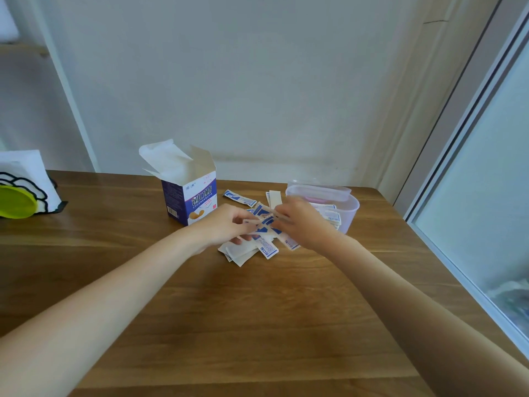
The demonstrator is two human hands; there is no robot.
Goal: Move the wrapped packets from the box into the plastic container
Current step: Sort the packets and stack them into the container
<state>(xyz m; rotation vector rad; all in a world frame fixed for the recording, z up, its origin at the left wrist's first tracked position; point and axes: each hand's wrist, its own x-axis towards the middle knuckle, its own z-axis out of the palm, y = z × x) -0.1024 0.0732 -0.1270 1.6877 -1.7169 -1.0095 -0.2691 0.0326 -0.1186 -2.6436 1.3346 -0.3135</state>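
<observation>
Paper packets (pixel 259 242): thin, light, floppy, slick; loose heap on the wooden surface (pixel 257 310) between box (pixel 187 196) and plastic container (pixel 347 213), some already inside it.
Grip: you likely do best pinching a bunch at mid-length; single ones probably slide.
Left hand (pixel 226 226): fingers curled, pinching packets in the heap.
Right hand (pixel 303 222): fingers clamped on packets beside the container.
Box: flaps open, inside hidden.
Unclear: fingertips blurred, packet count unreadable, container's near side behind your right hand.

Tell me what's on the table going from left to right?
Green plate → open box → lone packet → pile of packets → plastic container.
</observation>
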